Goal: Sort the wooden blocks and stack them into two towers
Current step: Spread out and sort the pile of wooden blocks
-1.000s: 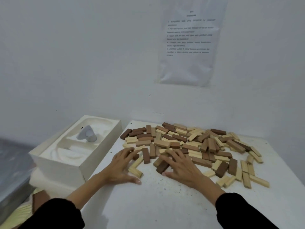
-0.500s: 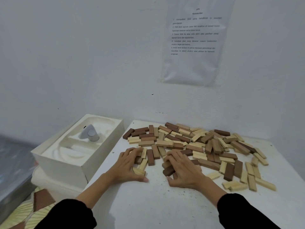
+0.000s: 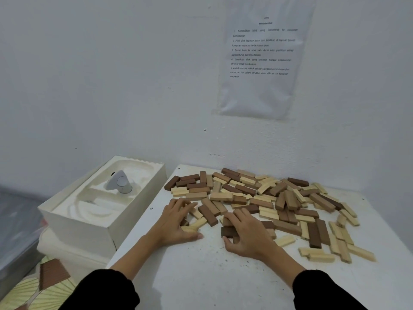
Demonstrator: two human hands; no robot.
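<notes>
Blocks (image 3: 257, 198), mixed heap on worktop (image 3: 201, 276) beyond and right of our hands: right hand (image 3: 250, 236) pinches dark blocks (image 3: 228, 232), left hand (image 3: 175, 222) curls over pale blocks (image 3: 196, 223), grip unclear; we should draw each colour to its own side before stacking.

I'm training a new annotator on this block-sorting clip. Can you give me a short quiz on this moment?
1. True or false: a finished tower of wooden blocks already stands on the table.
2. What does the right hand grip? A) a dark brown block B) a pale block C) nothing
3. Fill in: the white box stands on the person's ____ side of the table.

Key: 1 false, the blocks all lie loose in a mixed pile; 2 A; 3 left.
</notes>
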